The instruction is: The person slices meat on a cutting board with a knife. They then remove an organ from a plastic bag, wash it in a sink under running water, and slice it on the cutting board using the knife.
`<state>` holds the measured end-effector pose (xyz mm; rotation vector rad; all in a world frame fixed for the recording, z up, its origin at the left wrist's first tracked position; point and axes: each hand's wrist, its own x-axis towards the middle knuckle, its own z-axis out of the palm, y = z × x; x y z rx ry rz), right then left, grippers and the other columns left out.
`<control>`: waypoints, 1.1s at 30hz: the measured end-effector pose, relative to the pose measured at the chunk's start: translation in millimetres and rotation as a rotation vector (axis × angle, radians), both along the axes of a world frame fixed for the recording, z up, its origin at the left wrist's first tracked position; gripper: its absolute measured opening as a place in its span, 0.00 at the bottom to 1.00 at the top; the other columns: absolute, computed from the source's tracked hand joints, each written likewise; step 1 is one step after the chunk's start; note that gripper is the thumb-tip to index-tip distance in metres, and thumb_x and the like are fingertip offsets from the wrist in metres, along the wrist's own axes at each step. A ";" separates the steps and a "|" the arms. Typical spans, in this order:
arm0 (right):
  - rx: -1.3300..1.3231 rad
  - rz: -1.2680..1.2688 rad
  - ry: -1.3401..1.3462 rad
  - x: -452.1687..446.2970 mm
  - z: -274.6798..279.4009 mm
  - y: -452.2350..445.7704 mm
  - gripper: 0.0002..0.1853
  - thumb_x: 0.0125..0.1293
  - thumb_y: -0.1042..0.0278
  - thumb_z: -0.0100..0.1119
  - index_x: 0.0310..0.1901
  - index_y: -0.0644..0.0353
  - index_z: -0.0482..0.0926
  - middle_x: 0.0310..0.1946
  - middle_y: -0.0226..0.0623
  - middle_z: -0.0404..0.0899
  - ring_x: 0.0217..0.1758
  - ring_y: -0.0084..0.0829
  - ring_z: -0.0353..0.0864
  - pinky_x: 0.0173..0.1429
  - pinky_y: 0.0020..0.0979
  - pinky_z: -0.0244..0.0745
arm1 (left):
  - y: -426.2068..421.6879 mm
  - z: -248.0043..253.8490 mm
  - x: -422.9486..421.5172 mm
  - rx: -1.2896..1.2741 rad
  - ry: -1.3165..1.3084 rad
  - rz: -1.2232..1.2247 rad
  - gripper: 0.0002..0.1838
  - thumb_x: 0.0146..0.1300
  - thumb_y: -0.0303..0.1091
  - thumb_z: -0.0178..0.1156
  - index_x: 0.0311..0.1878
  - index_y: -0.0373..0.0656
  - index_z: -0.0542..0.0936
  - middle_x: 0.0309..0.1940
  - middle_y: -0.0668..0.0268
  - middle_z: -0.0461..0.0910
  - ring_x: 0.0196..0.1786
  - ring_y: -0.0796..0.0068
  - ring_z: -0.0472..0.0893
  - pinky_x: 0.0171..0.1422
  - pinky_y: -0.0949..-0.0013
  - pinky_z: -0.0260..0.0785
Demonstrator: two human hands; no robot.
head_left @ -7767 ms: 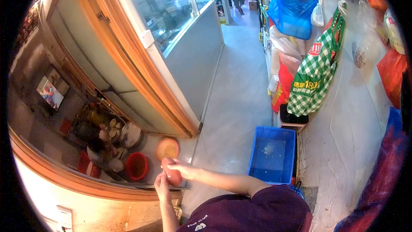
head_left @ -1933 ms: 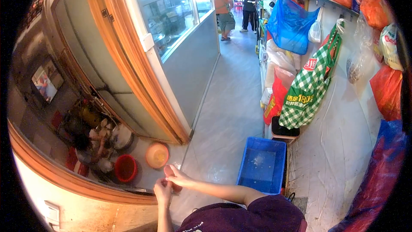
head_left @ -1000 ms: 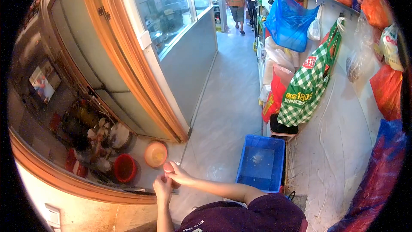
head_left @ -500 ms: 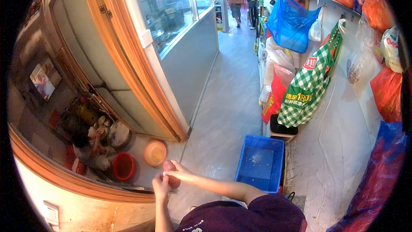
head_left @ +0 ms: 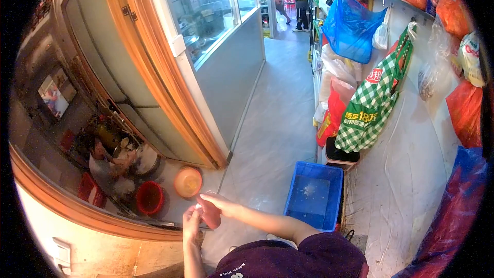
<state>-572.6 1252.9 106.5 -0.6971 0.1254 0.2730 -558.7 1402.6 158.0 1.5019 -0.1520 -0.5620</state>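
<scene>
In front of my body I hold a reddish-brown, oblong filled bundle (head_left: 210, 217) that looks like a small plastic bag with something packed inside. My right hand (head_left: 216, 203) is closed around its upper part, thumb side toward the left hand. My left hand (head_left: 191, 220) is closed in a pinch at its left edge, where a small whitish bit shows between the fingers. The contents of the bundle cannot be made out. Just beyond my hands, an orange basin (head_left: 188, 182) sits on the floor.
To my right a blue plastic tub (head_left: 314, 195) stands on the floor. Bags hang along the right wall, including a green checked bag (head_left: 373, 108). Through the doorway at left are a red bucket (head_left: 150, 197) and a crouching person (head_left: 110, 167). Another person (head_left: 301, 5) stands down the corridor.
The bundle has turned in my hands and shows more of its length, with its lower end swung right. Down the corridor, one person has moved left, partly behind the partition.
</scene>
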 end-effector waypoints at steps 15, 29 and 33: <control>-0.159 -0.223 0.040 3.0 -5.7 11.6 0.17 0.61 0.57 0.62 0.41 0.61 0.73 0.36 0.32 0.74 0.40 0.24 0.75 0.40 0.27 0.72 | -6.1 3.5 -14.3 0.064 -0.056 -0.009 0.14 0.63 0.43 0.59 0.35 0.39 0.77 0.27 0.71 0.77 0.29 0.83 0.73 0.35 0.77 0.65; -0.047 -0.073 0.337 8.4 -24.2 37.9 0.16 0.63 0.52 0.60 0.40 0.57 0.74 0.32 0.29 0.73 0.35 0.24 0.74 0.35 0.29 0.73 | 19.7 -15.8 -32.1 0.074 -0.024 0.143 0.14 0.63 0.40 0.58 0.40 0.35 0.77 0.31 0.66 0.78 0.33 0.78 0.77 0.40 0.72 0.72; -0.088 0.164 0.202 6.5 -35.0 72.2 0.23 0.61 0.46 0.61 0.46 0.59 0.72 0.36 0.33 0.74 0.36 0.27 0.76 0.36 0.29 0.75 | 55.1 -23.6 -56.1 0.054 0.011 0.283 0.16 0.64 0.41 0.57 0.42 0.35 0.76 0.32 0.65 0.79 0.34 0.78 0.77 0.41 0.73 0.72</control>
